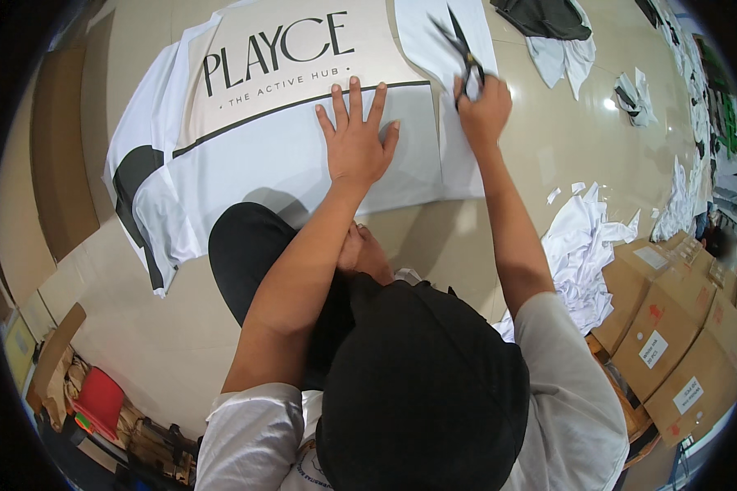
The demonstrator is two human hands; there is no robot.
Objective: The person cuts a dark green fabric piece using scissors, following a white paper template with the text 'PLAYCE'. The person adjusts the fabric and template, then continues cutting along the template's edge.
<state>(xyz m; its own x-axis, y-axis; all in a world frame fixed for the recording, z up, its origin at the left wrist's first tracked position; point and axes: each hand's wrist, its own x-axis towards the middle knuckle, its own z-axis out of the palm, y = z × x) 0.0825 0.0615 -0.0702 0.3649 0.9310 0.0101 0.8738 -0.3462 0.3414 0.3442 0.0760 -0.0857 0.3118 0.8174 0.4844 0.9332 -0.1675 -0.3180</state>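
Observation:
My left hand (354, 141) lies flat with its fingers spread on a printed fabric panel (303, 155), beige above a dark stripe and white below. My right hand (483, 108) is closed around the handles of a pair of black scissors (464, 59). Their blades are parted and point away to the upper left, slightly blurred, above the white fabric (426, 37). A cut edge runs between the panel and a white strip (460, 155) at its right, under my right wrist. Further left, white cloth with black patches (137, 176) lies folded against the panel.
A heap of white fabric scraps (581, 250) lies on the tiled floor at my right, beside stacked cardboard boxes (663, 327). Dark and white cloth (549, 29) lies at the far right. A flat brown board (64, 155) and a red object (98, 399) are at my left.

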